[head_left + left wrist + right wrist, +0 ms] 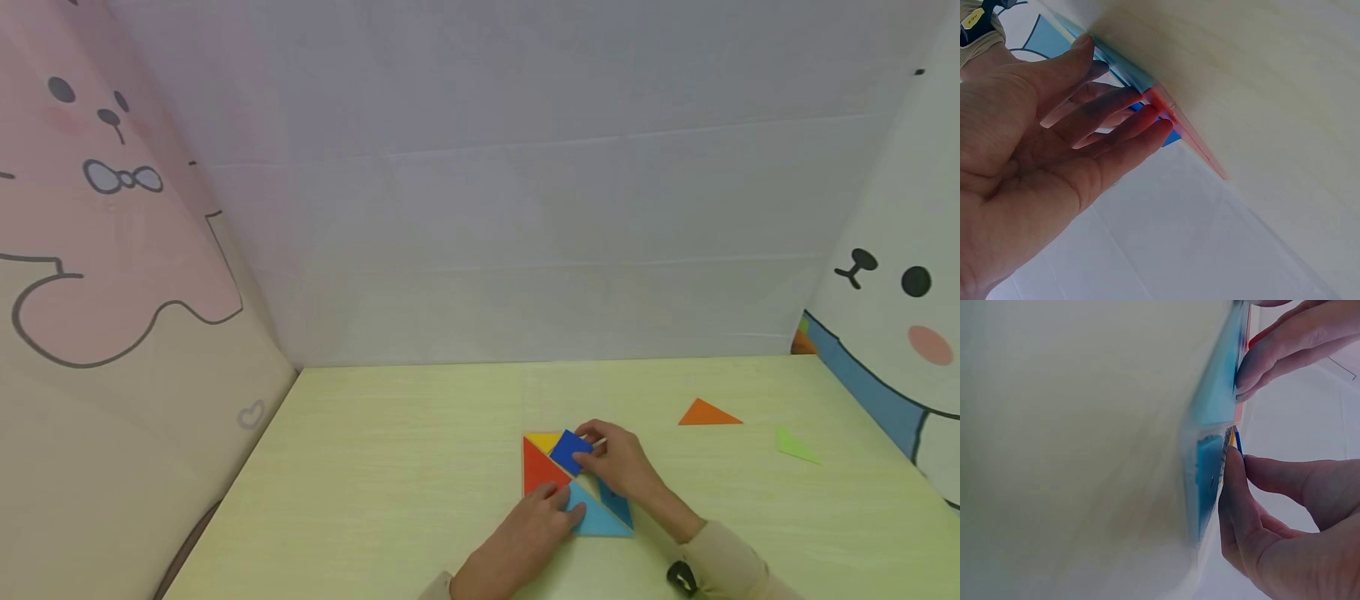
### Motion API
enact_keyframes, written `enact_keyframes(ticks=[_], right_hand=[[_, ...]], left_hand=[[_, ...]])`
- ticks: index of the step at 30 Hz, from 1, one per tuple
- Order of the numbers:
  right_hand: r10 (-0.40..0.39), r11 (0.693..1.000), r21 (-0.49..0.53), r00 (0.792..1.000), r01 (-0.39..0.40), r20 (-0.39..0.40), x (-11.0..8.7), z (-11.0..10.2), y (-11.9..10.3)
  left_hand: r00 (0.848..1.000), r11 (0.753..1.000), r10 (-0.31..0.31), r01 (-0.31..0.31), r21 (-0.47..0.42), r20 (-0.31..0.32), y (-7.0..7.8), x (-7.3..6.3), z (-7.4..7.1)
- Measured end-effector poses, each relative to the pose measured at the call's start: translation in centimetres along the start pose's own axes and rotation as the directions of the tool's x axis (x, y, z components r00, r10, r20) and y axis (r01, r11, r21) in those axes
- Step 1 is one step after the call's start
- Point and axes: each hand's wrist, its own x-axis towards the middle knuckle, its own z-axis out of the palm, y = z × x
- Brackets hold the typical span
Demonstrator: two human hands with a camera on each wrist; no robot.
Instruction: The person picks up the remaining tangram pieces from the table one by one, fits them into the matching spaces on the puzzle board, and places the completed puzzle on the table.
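Note:
My right hand [618, 462] pinches a dark blue square [568, 452] between thumb and fingers, and in the right wrist view the square's thin edge [1239, 442] stands tilted at the fingertips. Under and beside it lie flat tangram pieces: a yellow piece [542, 439], a large red triangle [542, 468], a large light blue triangle [600, 517] and a medium blue piece [617, 503]. My left hand [528, 529] rests its loosely extended fingers at the near edges of the red and light blue triangles, which meet along the front left of the group.
On the pale wood-grain table [375, 467], an orange triangle [708, 414] lies at the back right, with a light green triangle [795, 447] farther right. A dark band [681, 577] shows by the right sleeve. Printed cloth walls [525, 317] border the back and sides.

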Motion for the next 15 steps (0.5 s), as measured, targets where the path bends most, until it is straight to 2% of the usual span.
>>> enact_keyframes(ticks=[15], right_hand=[[-0.023,0.997,-0.069,1.000,0.023,-0.003,0.03,0.38,-0.56]], left_hand=[[1.000,1.000,0.003,-0.003,0.002,-0.005,-0.01,-0.12,0.00]])
